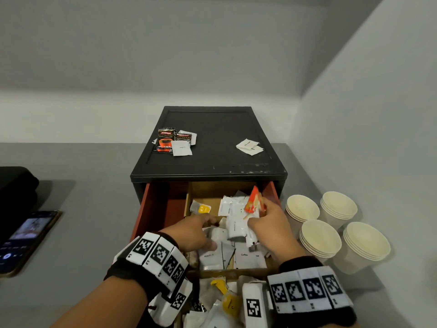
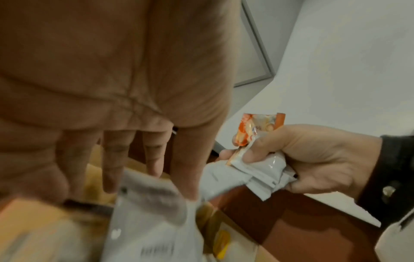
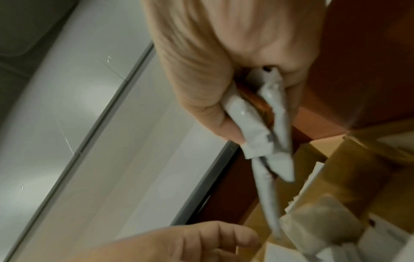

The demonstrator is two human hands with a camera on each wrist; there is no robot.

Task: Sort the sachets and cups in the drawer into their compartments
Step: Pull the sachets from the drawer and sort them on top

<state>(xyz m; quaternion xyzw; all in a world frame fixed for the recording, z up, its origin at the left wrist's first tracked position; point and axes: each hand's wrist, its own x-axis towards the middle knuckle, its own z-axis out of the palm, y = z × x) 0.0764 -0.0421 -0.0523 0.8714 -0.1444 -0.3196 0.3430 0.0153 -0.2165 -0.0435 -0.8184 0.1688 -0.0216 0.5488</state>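
Counts: 4 stacks of paper cups on the counter right of the drawer; cups per stack not countable. 2 black-and-red coffee sachets on the cabinet top. 1 orange sachet, 1 phone, 2 hands. White sachets: many, overlapping, can't give a number.

Your drawer is pulled out under the cabinet, w/ sachets piled in its divided compartments. On the cabinet top: coffee sachets at left, two more sachets at right. Four cup stacks sit on the counter just right of the drawer. A phone lies well left.
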